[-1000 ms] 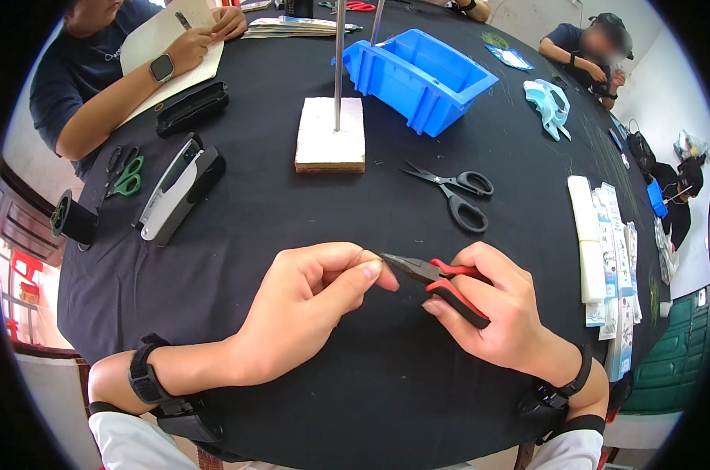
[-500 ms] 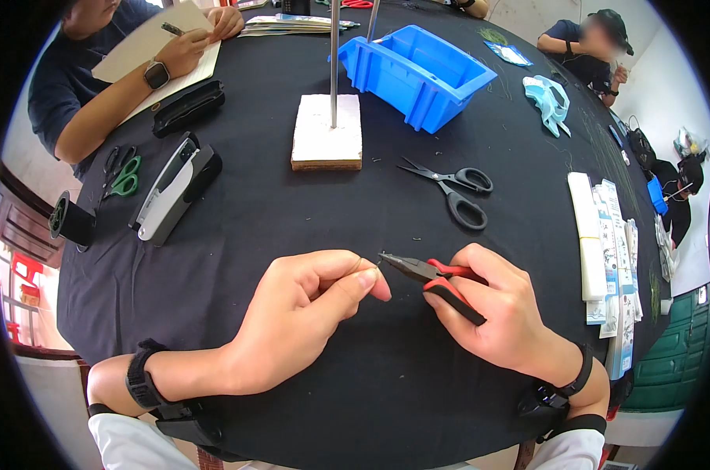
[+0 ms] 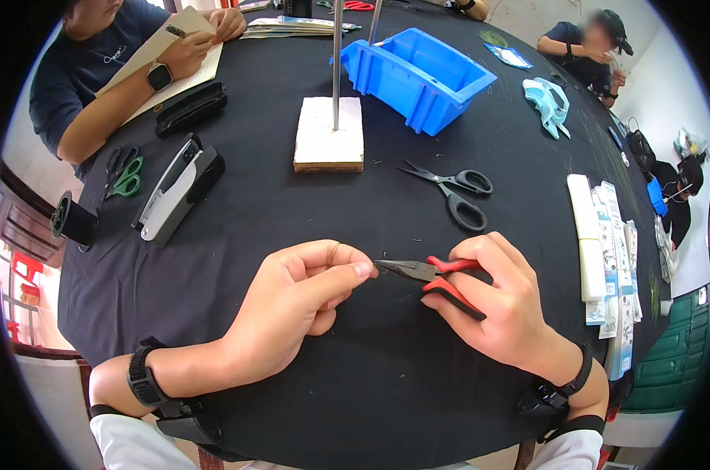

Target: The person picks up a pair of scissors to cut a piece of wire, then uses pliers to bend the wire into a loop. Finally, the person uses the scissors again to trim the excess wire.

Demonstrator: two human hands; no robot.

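My right hand [image 3: 500, 301] grips red-and-black needle-nose pliers [image 3: 417, 270], fingers wrapped around the handles. The narrow jaws point left and reach the fingertips of my left hand [image 3: 296, 301]. Thumb and forefinger of that hand are pinched together on something thin and tiny, too small to make out. Beyond the pliers, black-handled scissors [image 3: 452, 189] lie with their blades slightly apart.
A white block [image 3: 329, 141] with a metal rod and a blue bin [image 3: 425, 86] stand ahead. To the left are a stapler [image 3: 181, 192], a spool [image 3: 73, 221] and green scissors [image 3: 128, 180]. Packets [image 3: 617, 266] lie right. A person [image 3: 88, 102] writes at far left.
The pliers have turned more level, their tip moving slightly left and down to my left fingertips. My left fingers have shifted, with the lower ones now curled below the pinch.
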